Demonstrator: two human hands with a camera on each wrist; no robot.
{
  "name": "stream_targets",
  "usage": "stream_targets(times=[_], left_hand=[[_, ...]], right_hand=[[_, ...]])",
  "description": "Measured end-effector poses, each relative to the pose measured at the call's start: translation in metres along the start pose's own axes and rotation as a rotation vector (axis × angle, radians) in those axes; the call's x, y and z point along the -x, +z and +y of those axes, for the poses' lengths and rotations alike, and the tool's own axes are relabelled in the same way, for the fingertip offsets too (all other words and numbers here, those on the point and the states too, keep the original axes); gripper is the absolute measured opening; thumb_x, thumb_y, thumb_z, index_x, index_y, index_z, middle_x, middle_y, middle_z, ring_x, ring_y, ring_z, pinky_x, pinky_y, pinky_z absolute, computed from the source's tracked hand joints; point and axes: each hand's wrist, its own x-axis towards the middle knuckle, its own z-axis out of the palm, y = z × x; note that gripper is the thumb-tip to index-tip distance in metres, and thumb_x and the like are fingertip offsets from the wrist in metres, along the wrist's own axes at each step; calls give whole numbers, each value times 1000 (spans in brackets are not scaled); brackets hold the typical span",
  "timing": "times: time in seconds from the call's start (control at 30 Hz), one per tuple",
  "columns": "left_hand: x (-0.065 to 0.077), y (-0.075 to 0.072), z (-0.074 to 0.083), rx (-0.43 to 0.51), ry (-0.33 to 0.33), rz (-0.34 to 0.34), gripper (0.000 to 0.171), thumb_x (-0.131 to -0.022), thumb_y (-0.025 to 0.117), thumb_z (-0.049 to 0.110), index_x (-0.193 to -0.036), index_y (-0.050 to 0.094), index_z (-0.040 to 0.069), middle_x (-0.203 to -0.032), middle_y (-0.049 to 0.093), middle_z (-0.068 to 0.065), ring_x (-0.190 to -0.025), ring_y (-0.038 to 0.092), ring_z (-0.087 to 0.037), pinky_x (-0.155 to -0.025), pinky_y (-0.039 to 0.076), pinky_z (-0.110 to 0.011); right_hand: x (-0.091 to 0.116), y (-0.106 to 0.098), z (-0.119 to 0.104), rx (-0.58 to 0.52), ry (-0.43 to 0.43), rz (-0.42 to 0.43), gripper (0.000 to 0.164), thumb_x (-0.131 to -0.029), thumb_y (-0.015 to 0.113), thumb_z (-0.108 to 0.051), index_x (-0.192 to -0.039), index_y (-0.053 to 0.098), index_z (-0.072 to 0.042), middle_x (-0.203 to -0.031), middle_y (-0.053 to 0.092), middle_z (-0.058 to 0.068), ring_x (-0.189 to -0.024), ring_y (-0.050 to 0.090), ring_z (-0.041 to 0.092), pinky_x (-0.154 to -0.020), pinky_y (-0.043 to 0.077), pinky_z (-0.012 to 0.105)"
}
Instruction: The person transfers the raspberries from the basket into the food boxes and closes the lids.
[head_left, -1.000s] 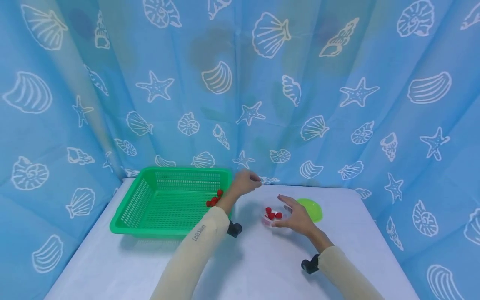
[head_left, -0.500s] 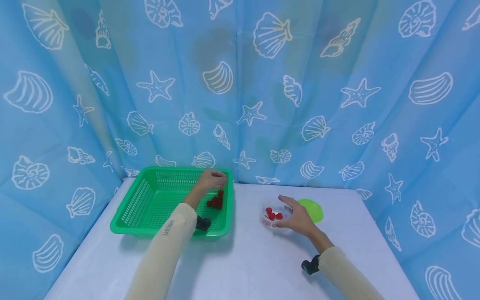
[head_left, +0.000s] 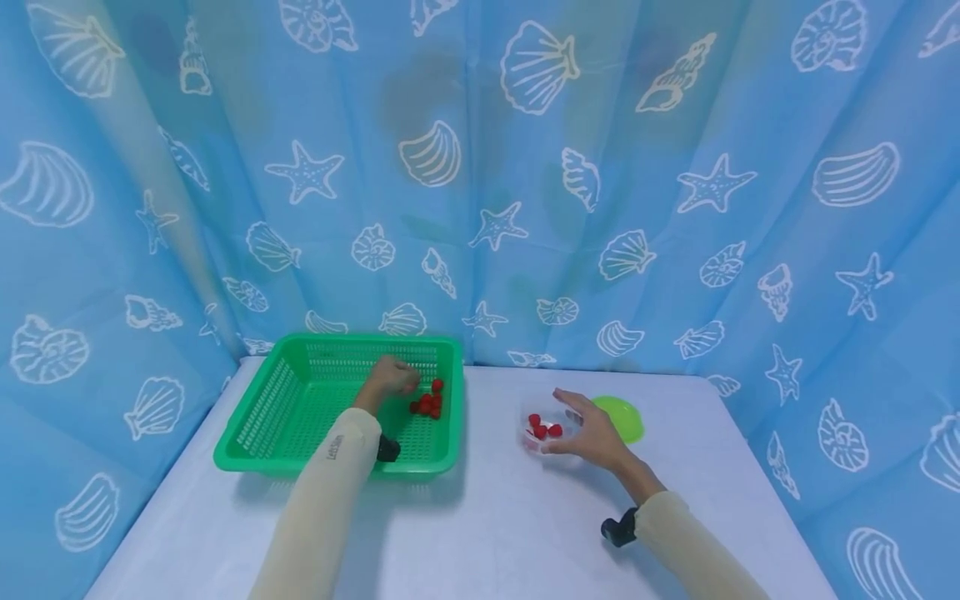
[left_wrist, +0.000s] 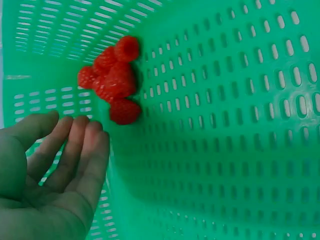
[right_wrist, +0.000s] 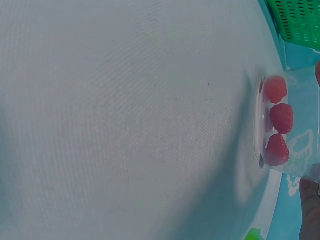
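My left hand (head_left: 390, 377) is inside the green plastic basket (head_left: 262, 464), over its right half. Its fingers are loosely bent with nothing between them, as the left wrist view shows. Several red raspberries (left_wrist: 120, 80) lie clustered on the basket floor, just beyond the fingertips. On the right, my right hand (head_left: 600, 433) holds a small clear plastic container (right_wrist: 302, 95) by its sides, thumb on the near side and fingers on the far side. A few raspberries (right_wrist: 281, 119) sit on the container's bottom, seen through its wall.
Behind my right hand lies a bright green round lid (head_left: 624, 419) on the white tablecloth (head_left: 495, 517). A blue curtain (head_left: 480, 167) with white shell prints stands along the back and both sides of the table.
My left hand has moved left, from between the basket and the container into the basket, and lowered there. The right hand has stayed at the container.
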Motion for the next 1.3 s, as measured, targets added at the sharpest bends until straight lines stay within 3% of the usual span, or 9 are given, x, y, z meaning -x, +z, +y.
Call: stream_targets(times=[0.1, 0.17, 0.3, 0.4, 0.53, 0.7, 0.9, 1.3], left_hand=[[-2, 2, -4, -44, -22, -13, 29, -95, 58, 14, -69, 60, 2, -62, 60, -10, -54, 51, -19, -57, 46, -33], [-3, 5, -6, -56, -24, -17, 30, -94, 59, 14, -67, 59, 2, -63, 61, -10, -56, 54, -21, -56, 47, -33], [-4, 13, -8, -55, -14, -13, 18, -90, 68, 14, -83, 71, -1, -76, 68, -12, -68, 64, -22, -62, 53, -33], [-4, 18, -7, -69, -15, -9, 19, -84, 76, 16, -94, 75, 0, -82, 70, -10, -74, 65, -21, -67, 54, -34], [-6, 23, -8, -139, -21, -1, 21, -79, 80, 18, -94, 77, 4, -88, 71, -8, -83, 65, -22, -74, 54, -35], [-6, 24, -7, -157, -34, -12, 15, -83, 78, 14, -95, 77, 6, -100, 70, -9, -96, 64, -27, -84, 53, -42], [-4, 23, -6, -163, -46, -18, 12, -87, 72, 14, -92, 76, 5, -91, 68, -11, -87, 64, -26, -75, 54, -39], [-5, 25, -11, -68, -58, 22, 20, -87, 73, 16, -95, 74, -1, -92, 71, -13, -82, 67, -24, -75, 56, -39]], right_hand=[[0, 0, 0, 2, -2, -1, 103, -58, 91, -49, -147, 40, -37, -152, 39, -2, -138, 37, 29, -90, 51, 53], [0, 0, 1, -3, -2, 0, 103, -58, 91, -49, -147, 40, -37, -151, 39, -2, -137, 38, 29, -90, 51, 52], [0, 0, 3, -7, 7, 3, 102, -59, 91, -47, -147, 40, -38, -151, 40, -4, -137, 39, 28, -91, 51, 52], [0, 1, 3, -3, 11, 6, 103, -58, 91, -47, -147, 40, -39, -151, 40, -4, -137, 38, 28, -91, 50, 53], [0, 1, 2, 5, 4, 6, 103, -59, 91, -48, -147, 39, -38, -151, 40, -3, -138, 36, 28, -92, 50, 54], [1, 0, 1, 14, -19, 11, 103, -59, 91, -48, -147, 40, -35, -151, 40, -1, -138, 36, 29, -93, 49, 55], [1, -1, 0, 15, -11, 8, 102, -59, 91, -47, -147, 40, -36, -151, 40, -3, -139, 35, 26, -95, 48, 55], [1, -2, -1, 5, -5, -1, 102, -59, 91, -46, -147, 40, -35, -150, 41, -2, -137, 38, 28, -91, 50, 54]])
